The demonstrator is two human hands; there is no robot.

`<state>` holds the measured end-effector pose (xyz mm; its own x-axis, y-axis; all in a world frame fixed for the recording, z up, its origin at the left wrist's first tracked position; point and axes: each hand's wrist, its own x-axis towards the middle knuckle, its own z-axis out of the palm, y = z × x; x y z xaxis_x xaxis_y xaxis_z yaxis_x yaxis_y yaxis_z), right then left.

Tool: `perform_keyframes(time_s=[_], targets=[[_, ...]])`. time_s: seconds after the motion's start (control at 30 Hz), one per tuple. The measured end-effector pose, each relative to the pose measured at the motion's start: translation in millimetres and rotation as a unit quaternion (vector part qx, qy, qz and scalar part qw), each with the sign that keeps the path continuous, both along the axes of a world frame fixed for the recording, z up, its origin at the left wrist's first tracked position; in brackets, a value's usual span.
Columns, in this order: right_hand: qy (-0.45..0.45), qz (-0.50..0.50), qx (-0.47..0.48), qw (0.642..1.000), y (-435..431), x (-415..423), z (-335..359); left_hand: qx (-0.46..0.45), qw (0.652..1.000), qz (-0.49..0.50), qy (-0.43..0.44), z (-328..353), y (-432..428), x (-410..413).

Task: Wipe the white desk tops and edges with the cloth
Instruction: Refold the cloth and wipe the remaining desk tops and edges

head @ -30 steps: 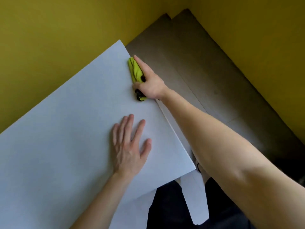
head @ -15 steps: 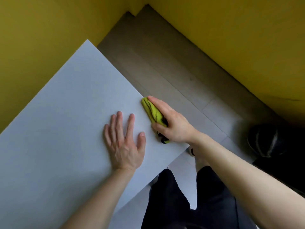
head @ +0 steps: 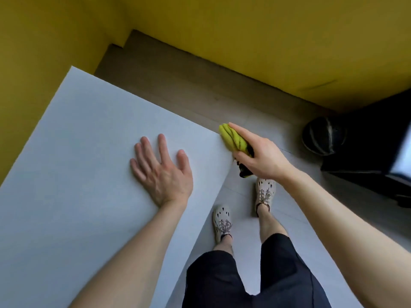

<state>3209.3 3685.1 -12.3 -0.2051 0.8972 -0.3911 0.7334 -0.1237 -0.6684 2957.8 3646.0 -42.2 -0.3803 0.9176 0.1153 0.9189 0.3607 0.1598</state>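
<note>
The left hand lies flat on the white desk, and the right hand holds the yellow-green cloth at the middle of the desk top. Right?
Not the middle: the head view shows the right hand holding the cloth at the edge of the desk, by its corner. The left hand does lie flat.

Plain yellow walls (head: 244,41) meet in a corner. Below them lies a brown wooden floor (head: 178,81), then pale grey floor tiles (head: 242,218). A round black bin (head: 324,135) stands on the floor, just beside a big dark box-shaped thing (head: 373,134). Two pale shoes with holes (head: 222,222) stand on the tiles, under loose black shorts (head: 213,278).
</note>
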Motion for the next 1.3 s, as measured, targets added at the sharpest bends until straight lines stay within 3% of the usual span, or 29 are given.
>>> perform_keyframes(time_s=[0.07,0.17,0.27,0.4,0.47,0.57,0.63,0.73,1.0,1.13,1.23,1.3], targets=[[0.016,-0.139,-0.042,0.989,-38.9,16.8,-3.4,0.001,1.000,-0.005,0.002,0.9,-0.4,0.1],[0.072,-0.341,-0.033,0.937,-91.6,5.0,-11.4,-0.003,1.000,-0.007,-0.004,-1.2,-1.5,-2.2],[0.167,-0.419,0.001,0.893,-115.9,-46.0,-10.4,0.005,1.000,-0.015,-0.016,-3.3,-0.5,-5.5],[0.226,-0.402,0.056,0.885,-124.4,-124.2,-5.5,-0.034,0.996,-0.049,-0.061,-3.7,0.4,-16.4],[0.213,-0.401,0.074,0.888,-139.6,-145.9,-5.6,-0.053,0.987,-0.141,-0.061,-2.6,-12.4,-33.7],[0.232,-0.376,0.077,0.894,-190.5,-170.0,-5.3,-0.034,0.942,-0.333,-0.030,3.1,-60.7,-70.8],[0.250,-0.364,0.087,0.893,-222.6,-186.2,-6.5,-0.046,0.925,-0.375,-0.021,8.4,-99.9,-92.3],[0.262,-0.384,0.091,0.881,-219.9,-193.8,-8.5,-0.058,0.915,-0.398,0.006,8.9,-132.8,-109.9],[0.191,-0.427,0.162,0.869,-79.5,-118.2,-23.5,-0.012,0.916,-0.401,-0.003,-0.2,-137.1,-112.8],[0.201,-0.426,0.188,0.862,-146.5,-163.4,-25.7,-0.005,0.915,-0.403,0.003,-1.7,-135.3,-112.1],[0.227,-0.386,0.182,0.875,-236.7,-215.4,-26.9,-0.008,0.915,-0.404,0.005,-1.9,-136.5,-111.8],[0.230,-0.363,0.182,0.885,-252.8,-220.5,-27.1,-0.010,0.914,-0.406,0.009,-1.8,-136.2,-111.6]])
